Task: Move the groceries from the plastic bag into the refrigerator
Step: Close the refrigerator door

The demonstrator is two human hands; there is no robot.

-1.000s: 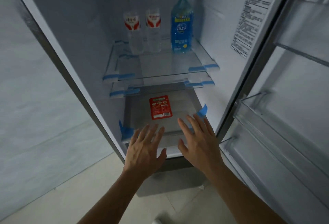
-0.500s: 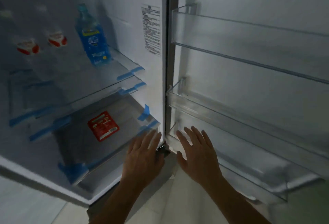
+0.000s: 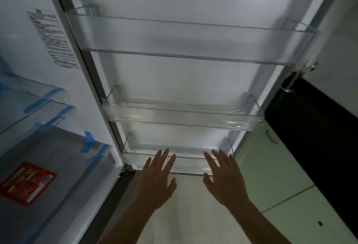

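The refrigerator [image 3: 58,108] is standing open, its compartment lying at the left of the view and its door [image 3: 184,80] swinging out across the middle. Three clear door bins are hanging on the door's inner face: a deep top bin [image 3: 174,40], a shallower middle bin [image 3: 174,115] and a bottom bin [image 3: 189,164] at the door's lower edge. The left hand [image 3: 157,181] and the right hand [image 3: 224,179] are reaching side by side toward that bottom bin, palms down. The fingers [image 3: 164,158] of both are lying straight and spread, released and grasping nothing; whether their tips are touching the bin's front cannot be told. Inside the compartment, glass shelves [image 3: 25,96] are carrying strips of blue tape [image 3: 88,141], and a red label [image 3: 27,182] is sitting on the drawer front below them. A printed sticker [image 3: 52,38] is clinging to the inner side wall. Under the forearms a pale floor [image 3: 193,214] is showing, and to the right of the door a light green cabinet [image 3: 275,181] is standing beneath a dark surface [image 3: 319,127].
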